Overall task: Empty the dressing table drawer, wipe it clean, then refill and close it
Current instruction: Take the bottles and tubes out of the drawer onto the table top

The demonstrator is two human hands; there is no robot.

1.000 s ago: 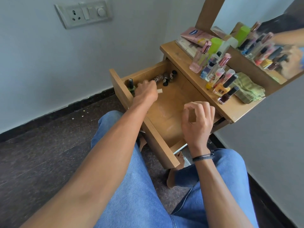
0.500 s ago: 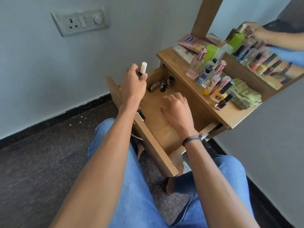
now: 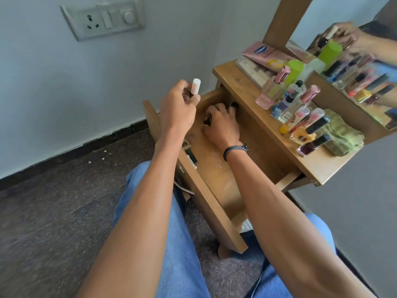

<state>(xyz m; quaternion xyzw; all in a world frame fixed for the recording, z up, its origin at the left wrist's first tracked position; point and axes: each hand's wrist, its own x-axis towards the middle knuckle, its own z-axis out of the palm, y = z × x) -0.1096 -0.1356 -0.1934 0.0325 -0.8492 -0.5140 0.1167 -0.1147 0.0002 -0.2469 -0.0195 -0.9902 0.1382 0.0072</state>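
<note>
The wooden drawer (image 3: 206,190) of the dressing table stands pulled out over my lap. My left hand (image 3: 179,110) is raised above its far left corner and pinches a small bottle with a white cap (image 3: 196,86). My right hand (image 3: 221,123) is down inside the drawer at its far end, fingers curled over small dark bottles (image 3: 206,119), most of them hidden under the hand. The rest of the drawer floor is bare, dusty wood.
The table top (image 3: 285,147) carries several perfume and nail polish bottles (image 3: 309,130), a green cloth (image 3: 341,136), a pink tube (image 3: 266,53) and a mirror (image 3: 354,50). A wall with a socket plate (image 3: 103,18) is on the left. My jeans-clad legs sit below the drawer.
My left hand lifted the white-capped bottle out of the drawer and holds it up. My right hand went from hovering over the drawer down to the dark bottles at its far end.
</note>
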